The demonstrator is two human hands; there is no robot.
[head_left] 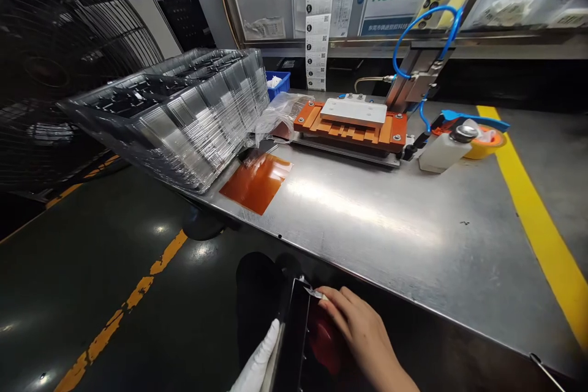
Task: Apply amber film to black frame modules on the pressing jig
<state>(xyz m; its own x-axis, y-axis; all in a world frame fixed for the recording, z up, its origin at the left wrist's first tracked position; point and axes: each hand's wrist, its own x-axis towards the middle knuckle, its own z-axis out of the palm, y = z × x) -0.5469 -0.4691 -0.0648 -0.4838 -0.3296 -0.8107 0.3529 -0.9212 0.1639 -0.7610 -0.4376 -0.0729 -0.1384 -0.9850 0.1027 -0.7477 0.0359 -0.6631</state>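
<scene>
At the bottom centre, below the bench's front edge, a long dark panel (294, 337) with a pale rim stands on edge. My left hand (260, 358), in a white glove, lies along the panel's left side; only part of it shows, and its grip is hidden. Over the panel's upper right side, my bare right hand (351, 318) pinches a small whitish, crumpled piece of film (315, 293) between thumb and forefinger. The film's far end reaches the panel's top corner.
A metal bench (367, 214) holds stacked clear trays (206, 116), an orange sheet (257, 182), an orange fixture (351, 125) with a white plate, a white bottle (444, 150) and a yellow tape roll (487, 142). A large fan (59, 67) stands left.
</scene>
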